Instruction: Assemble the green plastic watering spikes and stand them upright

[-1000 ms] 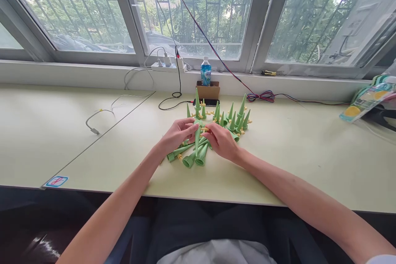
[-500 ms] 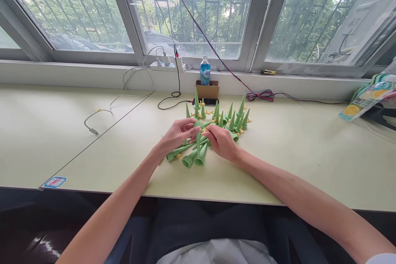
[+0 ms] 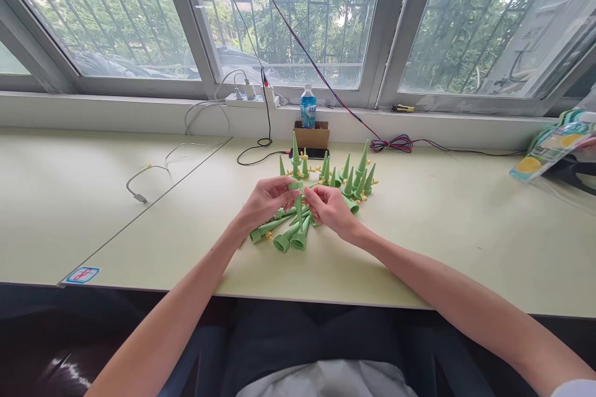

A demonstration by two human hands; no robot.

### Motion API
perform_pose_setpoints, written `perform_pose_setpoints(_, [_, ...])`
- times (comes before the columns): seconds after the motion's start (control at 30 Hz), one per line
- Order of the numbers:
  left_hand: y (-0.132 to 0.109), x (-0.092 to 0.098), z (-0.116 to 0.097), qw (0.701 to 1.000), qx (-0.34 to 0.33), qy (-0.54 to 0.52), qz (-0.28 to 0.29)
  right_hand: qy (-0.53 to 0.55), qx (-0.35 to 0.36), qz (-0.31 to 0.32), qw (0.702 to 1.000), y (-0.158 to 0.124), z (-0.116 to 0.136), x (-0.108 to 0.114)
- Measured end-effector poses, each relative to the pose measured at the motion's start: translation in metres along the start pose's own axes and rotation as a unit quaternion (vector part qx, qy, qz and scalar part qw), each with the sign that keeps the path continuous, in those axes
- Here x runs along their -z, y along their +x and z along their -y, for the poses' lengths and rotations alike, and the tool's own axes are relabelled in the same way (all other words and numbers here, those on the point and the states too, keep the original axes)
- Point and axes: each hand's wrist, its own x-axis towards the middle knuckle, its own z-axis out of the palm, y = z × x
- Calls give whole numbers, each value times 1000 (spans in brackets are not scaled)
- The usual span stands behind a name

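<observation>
My left hand (image 3: 272, 201) is closed around a green plant watering spike (image 3: 298, 206), its wide threaded end up and its point down. The thumb and fingers of my right hand (image 3: 329, 206) are pinched at the spike's side, around a small yellow valve that they now cover almost wholly. Below my hands, loose green spikes (image 3: 282, 242) lie with their open ends toward me. Behind them, several green spikes with yellow valves stand points up, among them a tall spike (image 3: 362, 161) on the right and another spike (image 3: 295, 152) on the left.
A blue-labelled bottle (image 3: 308, 108) stands by a small cardboard box (image 3: 311, 138) at the back, with a dark phone (image 3: 319, 153) before it. A white cable (image 3: 139, 197) lies on the left. Bundled wires (image 3: 393, 144) and a plastic package (image 3: 549, 149) are on the right.
My right fingertips have come closer to the spike's side, and the yellow valve seen between them before is now hidden. My left hand holds nearly still.
</observation>
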Motion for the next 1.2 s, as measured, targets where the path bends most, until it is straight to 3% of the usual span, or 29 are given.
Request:
perform_pose_setpoints(0.23, [1, -2, 0, 1000, -2, -1, -12, 173, -121, 62, 976, 0, 9, 1])
perform_pose_setpoints(0.5, [1, -2, 2, 1000, 3, -1, -10, 255, -174, 109, 945, 1, 15, 2])
perform_pose_setpoints(0.9, [-1, 6, 9, 999, 36, -16, 5, 203, -128, 139, 961, 0, 15, 5])
perform_pose_setpoints(1.2, [1, 7, 10, 984, 111, -137, 19, 138, -87, 157, 974, 0, 12, 4])
